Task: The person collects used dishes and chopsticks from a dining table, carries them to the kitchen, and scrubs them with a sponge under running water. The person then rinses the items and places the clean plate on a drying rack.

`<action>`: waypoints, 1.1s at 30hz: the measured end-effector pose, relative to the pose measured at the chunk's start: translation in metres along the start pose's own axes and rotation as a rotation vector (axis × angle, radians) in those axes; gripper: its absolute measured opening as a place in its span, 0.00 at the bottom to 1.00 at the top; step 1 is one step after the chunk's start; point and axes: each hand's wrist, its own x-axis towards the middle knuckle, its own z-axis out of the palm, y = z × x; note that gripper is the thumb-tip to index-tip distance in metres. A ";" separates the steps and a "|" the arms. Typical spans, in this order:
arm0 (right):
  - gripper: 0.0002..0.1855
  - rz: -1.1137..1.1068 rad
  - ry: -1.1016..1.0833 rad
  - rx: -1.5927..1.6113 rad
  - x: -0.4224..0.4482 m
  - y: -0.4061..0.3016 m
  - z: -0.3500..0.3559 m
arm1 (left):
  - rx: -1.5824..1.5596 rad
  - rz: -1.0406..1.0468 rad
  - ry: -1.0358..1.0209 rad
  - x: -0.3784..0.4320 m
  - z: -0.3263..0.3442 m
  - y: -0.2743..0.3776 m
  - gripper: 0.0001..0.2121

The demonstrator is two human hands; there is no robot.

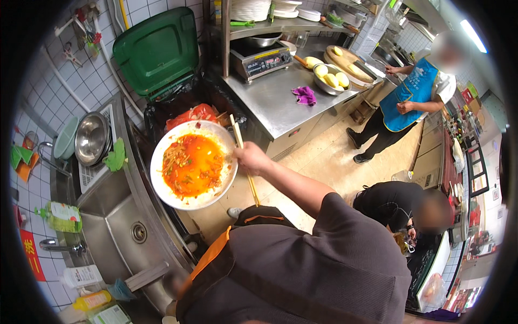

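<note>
My right hand (pixel 251 158) grips the rim of a white bowl (pixel 162 152) together with a pair of light chopsticks (pixel 253 188). Red, oily broth (pixel 202 162) with noodles and chopped bits covers the bowl's inside. In the view, the bowl overlaps the front of a bin with a black liner (pixel 156 115). Its green lid (pixel 156 48) stands raised, and a red plastic bag (pixel 194 114) lies inside. My left hand is out of view.
On my left is a steel sink (pixel 113 214) with metal bowls (pixel 92 137) on its drainboard. A steel counter (pixel 263 101) holds an induction cooker (pixel 261 60) and a bowl of peeled potatoes (pixel 332 81). One person (pixel 408 93) stands right; another (pixel 388 202) bends down nearby.
</note>
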 end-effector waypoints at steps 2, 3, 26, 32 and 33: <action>0.10 0.034 0.067 -0.153 -0.009 -0.008 -0.002 | 0.043 0.279 0.099 -0.027 -0.010 0.043 0.14; 0.10 0.106 0.091 -0.191 -0.013 -0.016 -0.011 | 0.087 0.464 0.155 -0.048 -0.007 0.074 0.14; 0.08 0.205 -0.259 0.284 0.199 -0.020 -0.047 | -0.296 -0.103 -1.104 -0.175 0.419 0.150 0.22; 0.10 0.278 -0.311 0.208 0.234 -0.012 -0.059 | -0.358 -0.076 -0.941 -0.154 0.469 0.158 0.24; 0.09 0.140 -0.239 0.036 0.242 -0.010 -0.062 | -0.367 -0.107 -0.937 -0.147 0.474 0.159 0.24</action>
